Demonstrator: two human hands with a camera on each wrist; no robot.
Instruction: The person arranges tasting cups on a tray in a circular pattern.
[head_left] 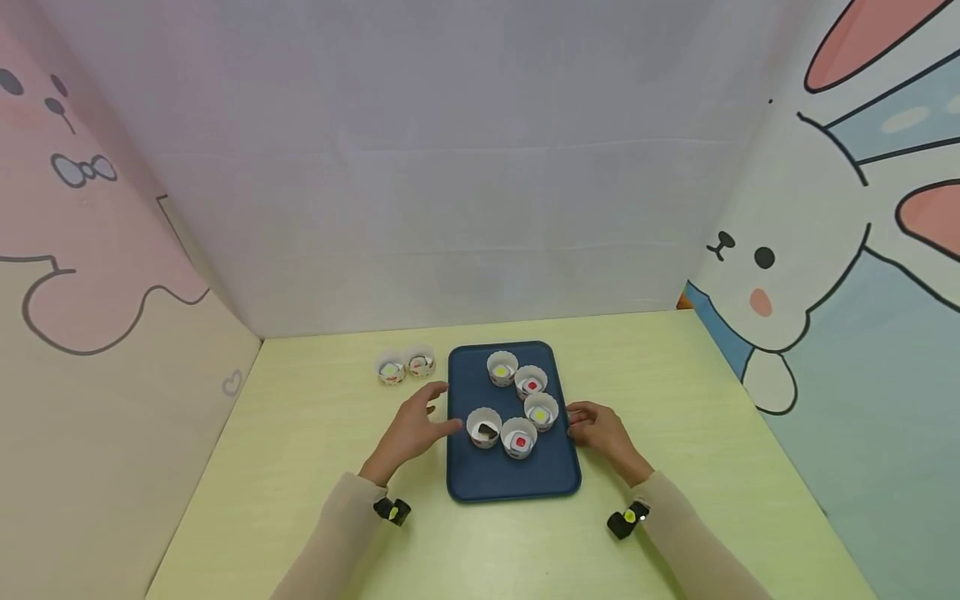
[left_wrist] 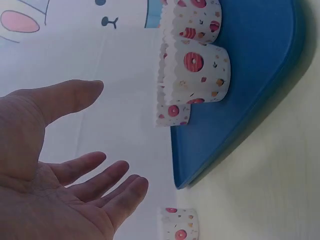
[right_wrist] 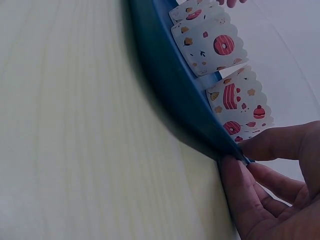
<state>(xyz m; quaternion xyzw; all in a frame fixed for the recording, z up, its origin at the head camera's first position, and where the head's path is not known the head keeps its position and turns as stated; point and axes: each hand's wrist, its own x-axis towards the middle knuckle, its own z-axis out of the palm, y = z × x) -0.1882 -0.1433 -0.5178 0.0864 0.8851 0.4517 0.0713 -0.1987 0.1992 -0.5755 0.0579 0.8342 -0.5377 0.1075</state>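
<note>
Tabletop (head_left: 262, 467) carried all of it. Tray (head_left: 502, 485) lay about mid-tabletop L to R, its far edge near the tabletop's far edge. R hand (head_left: 600, 429) was at the tray's R edge, fingers narrow, pinching the rim per R wrist view. L hand (head_left: 411, 425) was beside the tray's L edge, fingers wide, nothing held; thumb tip overlapped the rim in head view, contact can't tell. Judgement: for an even hold, L fingers needed the L rim opp. the R ones, w/ thumb clear of the nearest cup; tray best kept flat, since open cups would prob. slide or tip. Five cups (head_left: 518, 454) stood upright on the tray in a hooked row: from near its far edge, down the R side, curling back toward the L edge. 2 more cups (head_left: 391, 377) stood side by side off the tray, btwn its far L corner & the tabletop's far L corner.

Materials: tabletop pale yellow, faint wood grain. Tray dark blue, smooth, prob. plastic, rounded corners, raised lip. Cups prob. stiff paper: white, round, tapered, scalloped rims, pink donut/cake print. Inside tray cups: two red-topped bits (head_left: 532, 386), two yellow-topped bits (head_left: 502, 372), one blackish bit (head_left: 487, 432); too small to ID.
</note>
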